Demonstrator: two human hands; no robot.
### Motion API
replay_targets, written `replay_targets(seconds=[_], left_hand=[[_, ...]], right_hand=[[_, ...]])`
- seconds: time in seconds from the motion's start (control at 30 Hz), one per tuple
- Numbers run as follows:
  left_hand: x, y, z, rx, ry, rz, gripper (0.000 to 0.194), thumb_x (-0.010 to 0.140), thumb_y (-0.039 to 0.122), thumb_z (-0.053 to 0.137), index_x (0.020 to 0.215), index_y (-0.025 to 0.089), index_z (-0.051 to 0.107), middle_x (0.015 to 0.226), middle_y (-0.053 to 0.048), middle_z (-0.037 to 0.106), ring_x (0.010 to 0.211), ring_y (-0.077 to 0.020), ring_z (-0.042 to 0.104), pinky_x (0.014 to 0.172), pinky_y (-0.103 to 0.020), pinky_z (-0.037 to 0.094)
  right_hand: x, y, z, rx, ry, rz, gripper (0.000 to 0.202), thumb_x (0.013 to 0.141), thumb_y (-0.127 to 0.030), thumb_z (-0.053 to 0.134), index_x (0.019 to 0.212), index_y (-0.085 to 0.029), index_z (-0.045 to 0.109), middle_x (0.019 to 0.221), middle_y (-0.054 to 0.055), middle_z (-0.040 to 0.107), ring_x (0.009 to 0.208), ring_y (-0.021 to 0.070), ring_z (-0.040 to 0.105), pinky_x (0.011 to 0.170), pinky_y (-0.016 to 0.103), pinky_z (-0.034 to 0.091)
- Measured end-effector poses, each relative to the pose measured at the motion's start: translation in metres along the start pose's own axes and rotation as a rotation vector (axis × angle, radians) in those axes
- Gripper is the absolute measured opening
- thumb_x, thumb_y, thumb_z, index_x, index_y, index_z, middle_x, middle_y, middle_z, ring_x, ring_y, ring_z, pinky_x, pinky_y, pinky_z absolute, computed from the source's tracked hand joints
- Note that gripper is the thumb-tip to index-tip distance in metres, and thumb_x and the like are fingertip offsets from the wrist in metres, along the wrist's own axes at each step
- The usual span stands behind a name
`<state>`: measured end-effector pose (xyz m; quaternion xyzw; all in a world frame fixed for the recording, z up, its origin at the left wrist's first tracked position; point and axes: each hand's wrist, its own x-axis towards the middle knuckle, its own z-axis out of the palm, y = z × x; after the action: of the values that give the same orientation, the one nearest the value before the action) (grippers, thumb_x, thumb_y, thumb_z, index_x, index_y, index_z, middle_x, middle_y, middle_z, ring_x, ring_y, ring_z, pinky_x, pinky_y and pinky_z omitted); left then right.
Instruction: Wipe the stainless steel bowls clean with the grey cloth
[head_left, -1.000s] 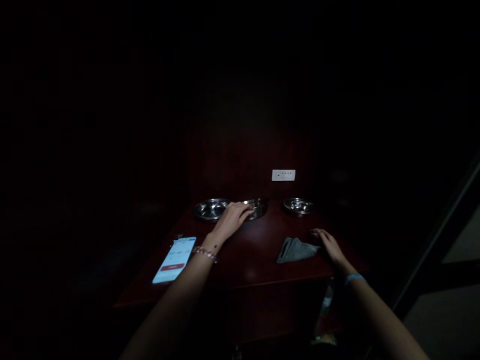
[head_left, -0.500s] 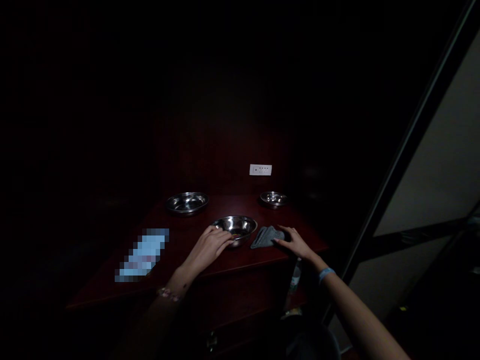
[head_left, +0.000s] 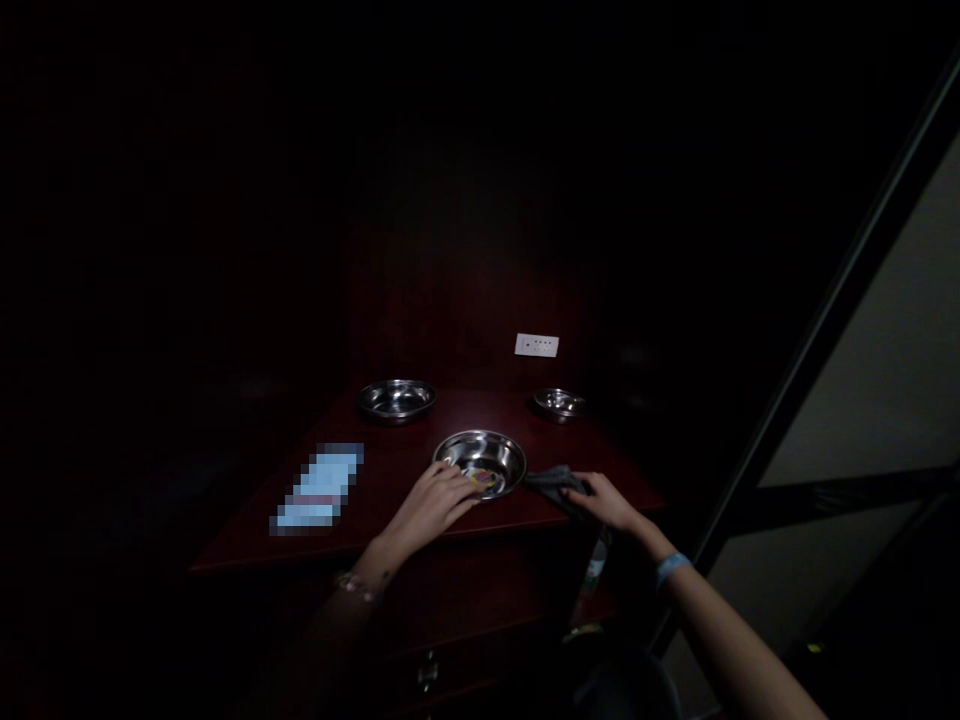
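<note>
A shiny metal bowl sits near the front edge of the dark red table, with a colourful round label or print inside its base. My left hand is closed on the bowl's near left rim; the fingertips reach over the inside. To the bowl's right, a grey cloth is pinched in my right hand, bunched up and hanging from the fingers. The cloth's left end comes close to the bowl's right side; whether they touch, I cannot tell.
A wide metal dish stands at the back left of the table, a smaller metal bowl at the back right. A blurred light-blue flat item lies at left. A bottle is below the right edge. A socket is on the wall.
My right hand has taken hold of the cloth, which lay folded on the table and is now bunched. The bowl appears tipped slightly towards me. The view has shifted a little left.
</note>
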<state>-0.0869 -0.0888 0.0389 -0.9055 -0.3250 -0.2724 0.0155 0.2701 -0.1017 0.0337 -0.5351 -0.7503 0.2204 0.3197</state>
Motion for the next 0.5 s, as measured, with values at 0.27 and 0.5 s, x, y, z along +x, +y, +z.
replay_targets(seconds=[0.27, 0.5], left_hand=[[0.002, -0.018, 0.018, -0.189, 0.439, -0.569, 0.070, 0.094, 0.059, 0.053, 0.153, 0.022, 0.046, 0.157, -0.016, 0.050, 0.144, -0.0338, 0.044, 0.116, -0.051, 0.036], [0.019, -0.033, 0.043, -0.413, 0.144, -0.881, 0.061, 0.092, 0.066, 0.045, 0.128, 0.023, 0.068, 0.143, -0.014, 0.066, 0.145, -0.0380, 0.046, 0.122, -0.053, 0.027]], right_hand=[[0.023, -0.021, -0.008, 0.134, 0.528, -0.065, 0.041, 0.087, -0.053, 0.060, 0.099, -0.018, 0.077, 0.112, 0.011, 0.075, 0.106, 0.0278, 0.067, 0.099, 0.042, 0.053], [0.047, -0.065, 0.082, -0.228, 0.022, -0.288, 0.039, 0.101, -0.030, 0.048, 0.135, -0.022, 0.067, 0.139, 0.010, 0.069, 0.136, 0.0257, 0.059, 0.123, 0.052, 0.036]])
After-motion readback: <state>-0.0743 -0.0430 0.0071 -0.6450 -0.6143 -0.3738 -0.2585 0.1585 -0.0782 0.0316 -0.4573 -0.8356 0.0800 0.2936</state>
